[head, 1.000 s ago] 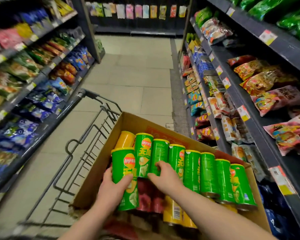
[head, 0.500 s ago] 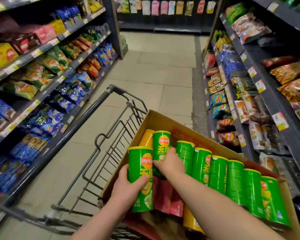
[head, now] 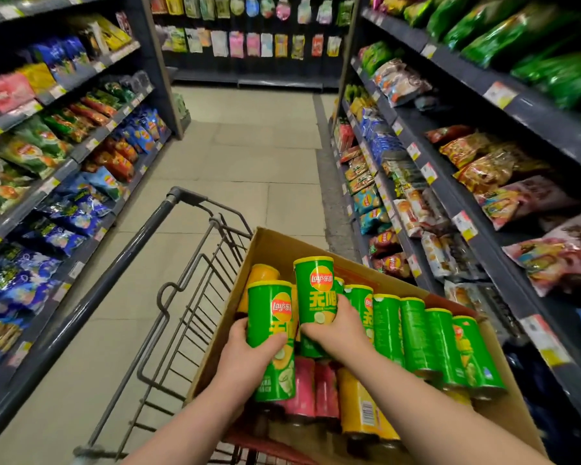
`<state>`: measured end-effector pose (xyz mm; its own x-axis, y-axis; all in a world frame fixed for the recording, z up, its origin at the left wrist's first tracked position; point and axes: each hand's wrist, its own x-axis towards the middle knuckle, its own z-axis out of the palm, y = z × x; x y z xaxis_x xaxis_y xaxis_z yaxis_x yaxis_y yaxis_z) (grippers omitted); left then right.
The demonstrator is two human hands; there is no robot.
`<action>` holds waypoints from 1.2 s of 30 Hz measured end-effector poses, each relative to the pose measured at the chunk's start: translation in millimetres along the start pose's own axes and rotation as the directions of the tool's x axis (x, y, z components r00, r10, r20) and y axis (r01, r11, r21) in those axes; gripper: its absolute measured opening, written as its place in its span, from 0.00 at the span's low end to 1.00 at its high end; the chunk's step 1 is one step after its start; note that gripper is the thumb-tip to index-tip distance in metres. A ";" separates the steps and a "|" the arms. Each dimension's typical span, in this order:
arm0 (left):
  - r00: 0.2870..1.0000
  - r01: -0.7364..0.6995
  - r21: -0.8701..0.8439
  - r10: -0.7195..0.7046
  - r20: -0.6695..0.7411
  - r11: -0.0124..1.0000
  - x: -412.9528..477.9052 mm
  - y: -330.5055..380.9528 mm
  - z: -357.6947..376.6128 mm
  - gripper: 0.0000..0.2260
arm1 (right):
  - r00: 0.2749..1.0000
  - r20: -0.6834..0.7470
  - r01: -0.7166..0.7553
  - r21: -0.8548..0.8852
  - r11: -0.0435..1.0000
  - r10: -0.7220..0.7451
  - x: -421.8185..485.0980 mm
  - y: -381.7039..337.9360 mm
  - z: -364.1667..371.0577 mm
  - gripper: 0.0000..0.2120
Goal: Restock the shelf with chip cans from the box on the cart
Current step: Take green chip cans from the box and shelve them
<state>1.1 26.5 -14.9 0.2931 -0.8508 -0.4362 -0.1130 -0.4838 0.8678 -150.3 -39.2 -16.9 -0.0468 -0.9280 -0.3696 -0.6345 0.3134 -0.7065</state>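
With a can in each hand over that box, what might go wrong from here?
The left hand and right hand each grip one green can single-handed; either the left can or the right can might slip and dent. The right can is beside the row of green cans in the cardboard box; pulling it out may topple them.

A single head-worn wide-angle view looks forward and down from close above the box (head: 275, 245), facing along the aisle floor (head: 249, 156) beyond it, shelves (head: 534, 112) flanking the box.
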 end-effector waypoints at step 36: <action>0.442 -0.162 -0.241 0.288 0.849 0.957 -207.7 84.2 233.6 0.25 | 0.608 -0.720 -0.008 0.415 0.910 0.334 -313.0 133.3 -224.8 0.30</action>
<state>-291.0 114.6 93.2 -0.7095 -0.6896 -0.1447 0.0729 -0.2762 0.9583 -393.6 247.8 140.3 -0.7958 -0.6050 -0.0259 -0.2572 0.3764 -0.8900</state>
